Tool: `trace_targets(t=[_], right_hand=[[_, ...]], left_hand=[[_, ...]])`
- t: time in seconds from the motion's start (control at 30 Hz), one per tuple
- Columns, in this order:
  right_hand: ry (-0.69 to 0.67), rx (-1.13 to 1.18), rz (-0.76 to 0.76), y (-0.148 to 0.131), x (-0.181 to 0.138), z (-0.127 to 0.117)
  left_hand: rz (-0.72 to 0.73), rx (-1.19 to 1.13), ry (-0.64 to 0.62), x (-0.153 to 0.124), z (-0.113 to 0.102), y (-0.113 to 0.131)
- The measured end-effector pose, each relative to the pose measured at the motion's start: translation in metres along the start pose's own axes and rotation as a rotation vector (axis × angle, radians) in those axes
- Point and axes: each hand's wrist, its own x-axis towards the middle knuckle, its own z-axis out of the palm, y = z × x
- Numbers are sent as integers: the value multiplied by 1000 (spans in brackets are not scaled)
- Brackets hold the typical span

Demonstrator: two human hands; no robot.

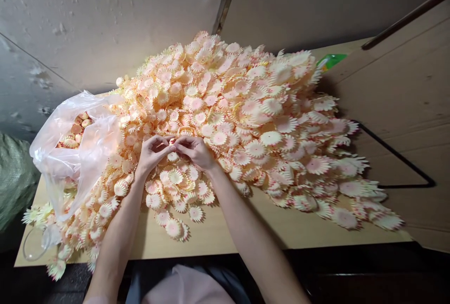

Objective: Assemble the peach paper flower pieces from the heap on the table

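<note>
Both hands close on one piece: fingertips of the left hand (153,150) and right hand (197,152) pinch a small pale-and-red piece (172,141) between them, apparently rolled, though fingers hide much of it. Around the grip, frilled discs (242,107) heap across a wooden tabletop (298,230); to its left, a plastic bag (52,130) holds tightly curled pieces (78,129).

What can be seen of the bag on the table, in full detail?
The bag is whitish, thin and partly see-through, seemingly plastic. It sits crumpled and bulging at the left end of the table; an opening shows small rounded pieces, cream and reddish, inside. Frilly discs lie against its right side. Neither the left hand nor the right hand touches it.
</note>
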Motion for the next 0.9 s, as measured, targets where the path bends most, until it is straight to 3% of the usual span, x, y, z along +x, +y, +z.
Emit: trace_targets(t=[0.33,0.53,0.77,0.9], right_hand=[[-14,49,19,-2,1,-3],[37,146,110,-4,3,-2],[60,276,87,-8,4,-3],[69,201,62,-6,4,-2]], left_hand=[[-40,68,10,-1,0,4],[-102,-66,29,2,-3,-1],[-93,-152,36,3,1,-5],[-66,-76,17,3,4,-6]])
